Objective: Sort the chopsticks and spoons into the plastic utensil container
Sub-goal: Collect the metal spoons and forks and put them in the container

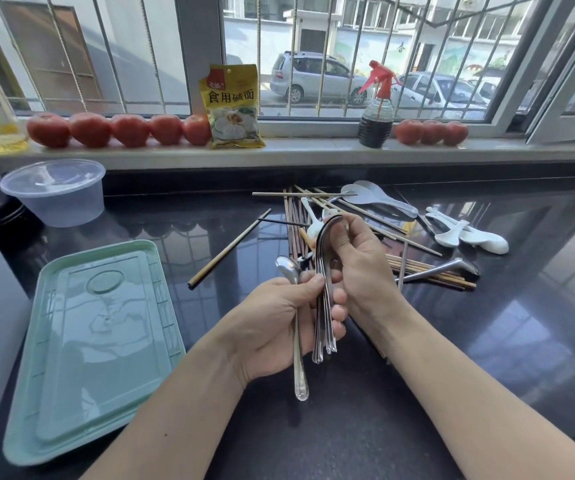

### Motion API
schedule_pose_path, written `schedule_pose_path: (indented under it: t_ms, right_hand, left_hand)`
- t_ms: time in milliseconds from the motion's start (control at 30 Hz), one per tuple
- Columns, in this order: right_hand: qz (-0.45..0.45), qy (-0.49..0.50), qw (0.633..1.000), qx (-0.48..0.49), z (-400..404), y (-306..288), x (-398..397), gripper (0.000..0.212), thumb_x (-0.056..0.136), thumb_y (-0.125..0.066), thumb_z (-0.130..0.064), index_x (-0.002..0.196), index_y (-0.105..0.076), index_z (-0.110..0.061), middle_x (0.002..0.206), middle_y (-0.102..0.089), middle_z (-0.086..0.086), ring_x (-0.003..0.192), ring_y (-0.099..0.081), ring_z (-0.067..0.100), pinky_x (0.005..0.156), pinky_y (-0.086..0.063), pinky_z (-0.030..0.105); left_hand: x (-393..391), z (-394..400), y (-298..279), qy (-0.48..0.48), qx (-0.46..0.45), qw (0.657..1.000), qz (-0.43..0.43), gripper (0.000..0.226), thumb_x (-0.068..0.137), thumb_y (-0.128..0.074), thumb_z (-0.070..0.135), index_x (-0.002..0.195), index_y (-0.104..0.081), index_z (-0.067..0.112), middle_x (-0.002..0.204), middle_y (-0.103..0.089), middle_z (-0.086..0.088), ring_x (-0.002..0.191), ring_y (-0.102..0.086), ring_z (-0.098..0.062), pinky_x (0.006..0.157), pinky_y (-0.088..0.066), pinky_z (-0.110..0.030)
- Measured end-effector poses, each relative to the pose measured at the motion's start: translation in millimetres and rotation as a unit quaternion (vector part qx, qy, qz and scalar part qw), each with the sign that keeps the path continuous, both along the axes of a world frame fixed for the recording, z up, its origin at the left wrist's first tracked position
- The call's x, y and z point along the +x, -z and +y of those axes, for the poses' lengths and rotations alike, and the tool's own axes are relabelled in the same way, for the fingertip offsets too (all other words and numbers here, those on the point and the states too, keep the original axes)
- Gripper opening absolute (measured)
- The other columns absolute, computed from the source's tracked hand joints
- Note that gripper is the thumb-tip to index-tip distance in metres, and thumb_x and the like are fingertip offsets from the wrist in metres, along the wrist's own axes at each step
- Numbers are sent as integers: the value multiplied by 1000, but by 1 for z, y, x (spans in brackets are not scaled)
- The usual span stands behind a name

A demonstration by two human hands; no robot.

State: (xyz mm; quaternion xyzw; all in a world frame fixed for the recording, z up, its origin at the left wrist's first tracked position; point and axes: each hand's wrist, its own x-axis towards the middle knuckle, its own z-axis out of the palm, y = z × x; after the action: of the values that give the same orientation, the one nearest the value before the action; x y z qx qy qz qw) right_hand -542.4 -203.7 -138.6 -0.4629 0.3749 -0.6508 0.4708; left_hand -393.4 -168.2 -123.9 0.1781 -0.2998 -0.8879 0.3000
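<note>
Both hands meet over the dark bench [486, 341]. The left hand [279, 327] has its fingers curled around the handles of a stack of steel spoons [325, 282], and one longer spoon [298, 327] lies across its palm, the bowl above the thumb and the handle end below the wrist. The right hand [358, 265] is just above and to the right of the left one; its thumb and fingers pinch the bowls at the top of the same stack.

Behind the right hand, the chopsticks [294, 223] lie in a loose pile on the bench, some crossing each other. One single chopstick [228, 249] lies apart, up and to the left of the left hand. To the right of the right hand there is a steel ladle [441, 268] on the chopsticks, and further right a group of white spoons [469, 233]. Two pale rice paddles [376, 197] lie beyond the pile.

To the left of the left hand, near it, the green container [99, 337] rests flat on the bench. Further up and left stands a clear tub [57, 192]. On the sill [313, 150] behind stand tomatoes [123, 129], a yellow packet [232, 105] and a spray bottle [377, 109].
</note>
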Motion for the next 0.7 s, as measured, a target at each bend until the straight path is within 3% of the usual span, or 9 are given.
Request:
schedule_pose_path:
  t_ms: [133, 200, 267, 333, 433, 467, 533, 600, 700]
  right_hand:
    - [68, 56, 996, -34, -2, 1, 0, 15, 102, -52, -31, 93, -64, -30, 73, -60, -6, 51, -51, 2, 42, -43, 20]
    - [130, 97, 985, -64, -2, 2, 0, 18, 103, -51, -23, 94, -64, -31, 77, -61, -5, 65, -55, 7, 57, -51, 27]
    - [174, 129, 972, -87, -3, 0, 3, 22, 102, -51, -18, 93, -63, -33, 79, -61, -6, 73, -55, 9, 67, -51, 29]
    - [235, 115, 962, -81, -9, -7, 5, 18, 102, -52, -21, 95, -62, -33, 83, -62, -8, 78, -57, 9, 74, -51, 30]
    - [373, -29, 927, -24, -39, -34, -9, 16, 105, -47, -37, 103, -62, -32, 86, -66, -20, 80, -61, -2, 74, -50, 18]
    - [420, -36, 907, -8, -56, -43, -20, 22, 105, -46, -42, 107, -64, -30, 90, -69, -19, 84, -63, -1, 77, -52, 21]
    - [528, 63, 847, 14, -98, -59, -48, 24, 104, -51, -36, 110, -70, -23, 99, -72, -11, 92, -66, 10, 85, -51, 32]
    - [636, 157, 753, 63, -137, -62, -81, 19, 99, -56, -20, 103, -75, -21, 107, -74, -1, 101, -66, 20, 89, -49, 32]
    - [740, 144, 649, 103, -175, -44, -109, 31, 94, -56, -5, 103, -77, -25, 117, -69, 2, 107, -64, 27, 94, -52, 34]
  left_hand:
    - [-4, 0, 2, -9, -3, 1000, -24, 20, 107, -48, 20, 112, -64, 8, 80, -51, -8, 64, -50, -18, 58, -50, -30]
    - [-6, -1, 5, -39, -39, 997, -62, 33, 107, -49, 22, 86, -75, 18, 74, -49, -5, 60, -45, -15, 53, -42, -26]
    - [-9, -2, 10, -79, -70, 989, -100, 47, 108, -47, 20, 69, -73, 25, 68, -44, -1, 56, -37, -12, 48, -31, -23]
    - [-8, -8, 14, -125, -89, 978, -138, 38, 110, -43, 18, 81, -68, 20, 63, -39, 2, 52, -29, -9, 44, -23, -21]
    - [2, -28, 19, -207, -72, 963, -159, 24, 110, -42, 18, 105, -64, 8, 59, -37, 5, 45, -25, -6, 36, -22, -19]
    - [7, -36, 20, -237, -61, 957, -157, 24, 110, -41, 18, 109, -62, 7, 58, -37, 5, 44, -25, -6, 35, -22, -19]
    - [11, -49, 24, -296, -52, 943, -145, 23, 111, -40, 19, 113, -59, 8, 58, -37, 5, 43, -25, -6, 35, -21, -19]
    - [10, -57, 29, -339, -60, 930, -130, 22, 111, -39, 19, 112, -60, 10, 60, -36, 4, 45, -25, -7, 37, -20, -20]
    - [6, -61, 35, -361, -78, 921, -125, 23, 111, -39, 19, 115, -61, 11, 62, -37, 3, 46, -26, -8, 37, -23, -21]
